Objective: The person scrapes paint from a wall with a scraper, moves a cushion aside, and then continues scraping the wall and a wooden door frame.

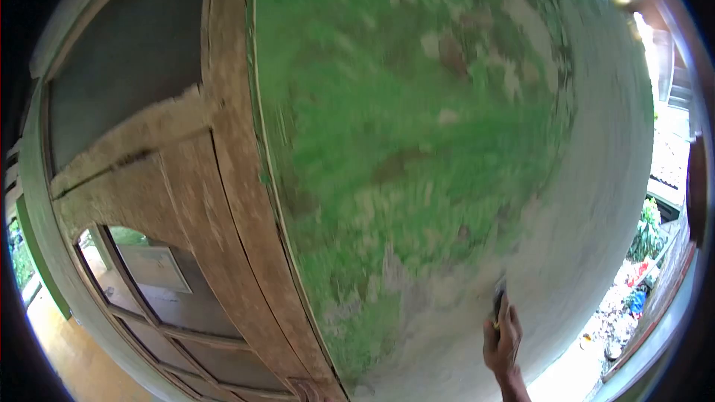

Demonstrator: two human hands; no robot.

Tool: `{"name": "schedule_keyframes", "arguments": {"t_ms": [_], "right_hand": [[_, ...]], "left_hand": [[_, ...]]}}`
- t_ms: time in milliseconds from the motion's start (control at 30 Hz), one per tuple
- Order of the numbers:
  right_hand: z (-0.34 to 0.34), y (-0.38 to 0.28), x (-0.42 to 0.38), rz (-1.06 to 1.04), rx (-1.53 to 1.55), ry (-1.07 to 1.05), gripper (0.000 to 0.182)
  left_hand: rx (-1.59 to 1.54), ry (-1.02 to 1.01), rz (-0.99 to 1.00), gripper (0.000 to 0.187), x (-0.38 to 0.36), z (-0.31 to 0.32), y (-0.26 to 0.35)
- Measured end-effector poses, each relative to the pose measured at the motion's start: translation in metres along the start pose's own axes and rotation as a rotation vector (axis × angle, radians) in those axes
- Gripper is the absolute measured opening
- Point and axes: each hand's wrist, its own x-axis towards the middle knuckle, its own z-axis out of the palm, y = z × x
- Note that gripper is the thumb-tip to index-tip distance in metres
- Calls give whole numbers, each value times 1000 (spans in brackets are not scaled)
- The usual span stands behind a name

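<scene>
A wall (pixel 417 156) with patchy, peeling green paint fills the middle, with bare greyish plaster along its right and lower parts. My right hand (pixel 504 339) is closed round a small scraper (pixel 499 296), whose blade end is against or very near the bare plaster low on the wall. At the bottom edge, by the wooden frame, a small part of my left hand (pixel 309 390) shows; its fingers are too cut off and blurred to read.
Left of the wall stands a worn wooden frame (pixel 231 201) with glass panes (pixel 141 283). A yellowish floor (pixel 82 350) lies at the far lower left. Plants (pixel 646 232) and scattered debris (pixel 614 320) are outside at the right.
</scene>
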Motion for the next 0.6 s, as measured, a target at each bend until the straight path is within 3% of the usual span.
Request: {"name": "schedule_keyframes", "arguments": {"t_ms": [67, 133, 167, 233, 367, 433, 467, 567, 600], "right_hand": [[-7, -9, -1, 209, 11, -156, 59], [-10, -8, 2, 207, 14, -174, 60], [-11, -7, 4, 210, 15, -201, 62], [-22, -13, 12, 244, 31, -214, 60], [-41, -54, 33, 309, 59, -241, 65], [-49, -69, 52, 261, 89, -280, 67], [-52, -77, 61, 202, 116, -312, 69], [-49, -107, 86, 250, 175, -403, 73], [-49, -117, 95, 269, 175, -446, 72]], "left_hand": [[-44, -33, -15, 62, 15, -14, 8], [-422, -678, -677, 65, 30, -32, 9], [-423, -674, -680, 65, 21, -23, -1], [190, -181, 33, 65, -4, 12, -28], [215, -124, 100, 64, 4, -6, -14], [-125, -297, -169, 62, 8, -18, -5], [-446, -195, -66, 62, -12, 19, -40], [-242, -171, -130, 62, 0, 0, -15], [-379, -225, -233, 63, -1, 6, -19]]}}
